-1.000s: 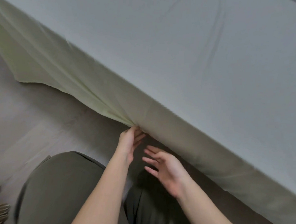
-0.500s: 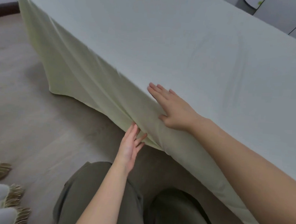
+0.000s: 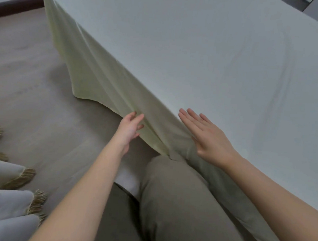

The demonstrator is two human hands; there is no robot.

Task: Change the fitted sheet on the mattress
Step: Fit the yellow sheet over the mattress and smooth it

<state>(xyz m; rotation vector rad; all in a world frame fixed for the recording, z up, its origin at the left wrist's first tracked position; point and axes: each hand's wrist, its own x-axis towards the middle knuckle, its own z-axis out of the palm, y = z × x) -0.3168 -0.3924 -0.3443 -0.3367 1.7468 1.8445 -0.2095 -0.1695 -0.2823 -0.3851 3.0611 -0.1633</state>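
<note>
Left hand [image 3: 129, 126] relaxed against hanging sheet [image 3: 93, 74], right hand [image 3: 207, 137] spread flat on top.

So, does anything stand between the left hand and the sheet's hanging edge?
Nothing visible. The left hand touches the draped side of the sheet; the right hand lies flat on top, the knee lower.

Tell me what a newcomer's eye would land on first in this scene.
The pale sheet fills most of the view, smooth across the top and hanging in loose folds down the side on the left. At that edge the right hand lies flat on it, while the left hand touches the hanging hem. Fringed cushions sit at the lower left.
</note>
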